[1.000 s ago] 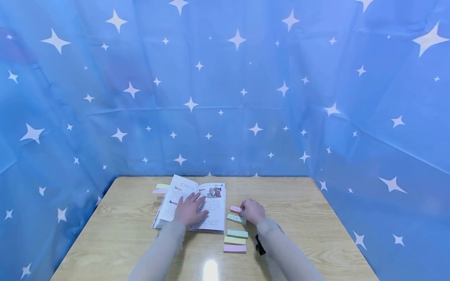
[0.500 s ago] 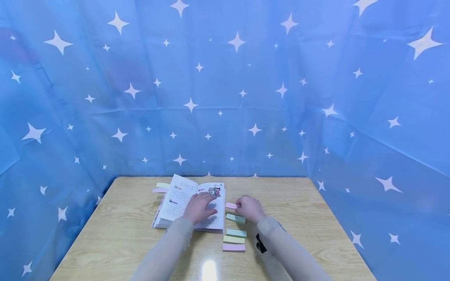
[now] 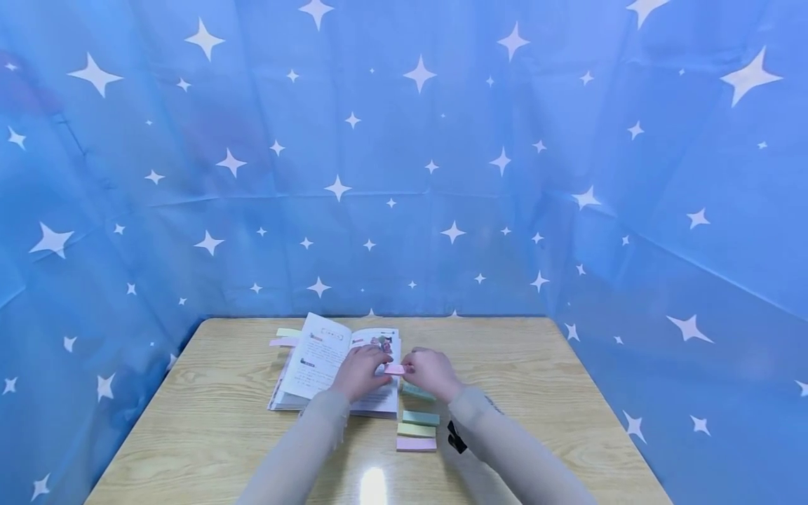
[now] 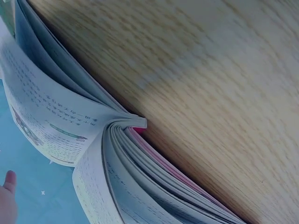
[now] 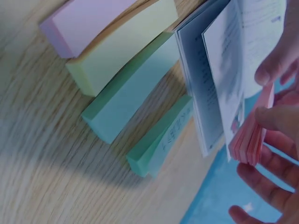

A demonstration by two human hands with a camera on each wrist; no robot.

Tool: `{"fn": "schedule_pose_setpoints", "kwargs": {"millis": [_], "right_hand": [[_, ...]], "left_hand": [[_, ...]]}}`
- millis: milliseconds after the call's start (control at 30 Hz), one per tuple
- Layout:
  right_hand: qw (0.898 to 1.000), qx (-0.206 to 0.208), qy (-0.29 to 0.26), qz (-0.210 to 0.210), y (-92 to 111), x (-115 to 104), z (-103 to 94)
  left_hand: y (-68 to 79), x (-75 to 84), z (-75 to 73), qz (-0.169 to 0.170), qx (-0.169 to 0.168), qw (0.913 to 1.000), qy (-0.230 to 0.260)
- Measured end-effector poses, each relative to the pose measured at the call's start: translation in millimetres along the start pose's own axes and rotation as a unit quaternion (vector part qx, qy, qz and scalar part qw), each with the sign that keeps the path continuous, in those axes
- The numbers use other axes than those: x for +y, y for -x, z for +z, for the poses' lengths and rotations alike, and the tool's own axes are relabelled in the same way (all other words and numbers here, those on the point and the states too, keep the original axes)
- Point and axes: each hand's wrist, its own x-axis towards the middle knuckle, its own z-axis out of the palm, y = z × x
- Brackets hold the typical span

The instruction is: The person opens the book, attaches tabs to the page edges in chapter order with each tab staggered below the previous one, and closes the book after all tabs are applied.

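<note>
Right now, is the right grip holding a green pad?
No: in the right wrist view, the right grip holds a pink pad.

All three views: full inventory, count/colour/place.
book: 1, white pages, open on table
tabs: 2, yellow and lilac, jutting from book's left edge
pink sticky-note pad: 1, pink, at book's right edge
green sticky-note pads: 2, green, right of book, one handwritten
yellow sticky-note pad: 1, yellow, beside nearer green
lilac sticky-note pad: 1, lilac, nearest the person
unidentified item: 1, black, right of lilac
table: 1, wood-grain, beneath
starry backdrop: 1, blue/white, around table
sleeves: 2, pale grey, over table
left hand: 1, at pink pad, grip unclear
right hand: 1, fingers on pink pad
</note>
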Motion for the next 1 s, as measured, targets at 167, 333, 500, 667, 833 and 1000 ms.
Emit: {"fn": "schedule_pose_setpoints", "kwargs": {"millis": [167,333,500,667,833,1000], "right_hand": [[1.0,0.008,0.0,-0.01,-0.8,-3.6,-0.9],[1.0,0.013,-0.005,-0.01,0.5,-3.3,0.3],[1.0,0.02,-0.015,-0.007,3.4,1.8,0.4],[1.0,0.018,-0.025,0.0,5.9,7.1,-0.3],[0.999,0.006,-0.026,0.02,7.6,7.1,-1.3],[0.998,0.009,-0.053,0.032,7.4,5.8,-4.5]], "left_hand": [[-0.2,2.1,-2.4,0.005,0.003,1.0,-0.003],[-1.1,3.8,-3.3,-0.004,-0.006,1.0,0.001],[-1.4,5.1,-4.4,0.001,0.003,1.0,-0.001],[-1.9,4.5,-3.0,-0.002,0.004,1.0,-0.007],[-1.4,2.6,-1.1,-0.001,0.003,0.9999,-0.014],[-1.1,3.0,-3.6,-0.001,0.009,0.9999,-0.01]]}}
